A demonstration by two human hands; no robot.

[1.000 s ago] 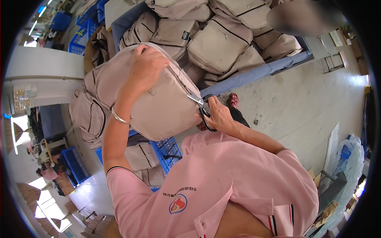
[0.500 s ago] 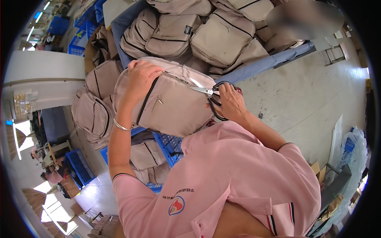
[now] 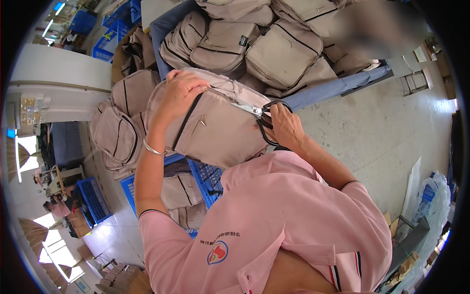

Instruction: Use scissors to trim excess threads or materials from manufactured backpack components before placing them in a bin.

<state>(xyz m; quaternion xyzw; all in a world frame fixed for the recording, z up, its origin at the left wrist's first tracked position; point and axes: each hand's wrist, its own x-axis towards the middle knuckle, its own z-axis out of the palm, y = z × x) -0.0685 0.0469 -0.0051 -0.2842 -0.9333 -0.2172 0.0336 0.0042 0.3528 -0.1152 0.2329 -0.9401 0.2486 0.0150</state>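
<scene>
A beige backpack (image 3: 220, 127) with a black zipper line and a small zipper pull lies across in front of me. My left hand (image 3: 185, 93) grips its upper edge, fingers curled over the rim. In my right hand (image 3: 285, 123) are black-handled scissors (image 3: 255, 110), my fingers through the loops. Their metal blades point left along the seam near the backpack's top edge and look nearly closed. Whether a thread lies between the blades is too small to tell.
Beyond the backpack stands a large bin with a blue-grey cloth rim (image 3: 323, 90), heaped with beige backpacks (image 3: 284, 51). More backpacks (image 3: 117, 132) are piled at the left. Below, a blue plastic crate (image 3: 208, 179) holds others. A small stool (image 3: 417, 81) stands far right.
The scissor blades have closed from a spread position against the seam. My left hand still holds the backpack's edge. The whole view has shifted slightly.
</scene>
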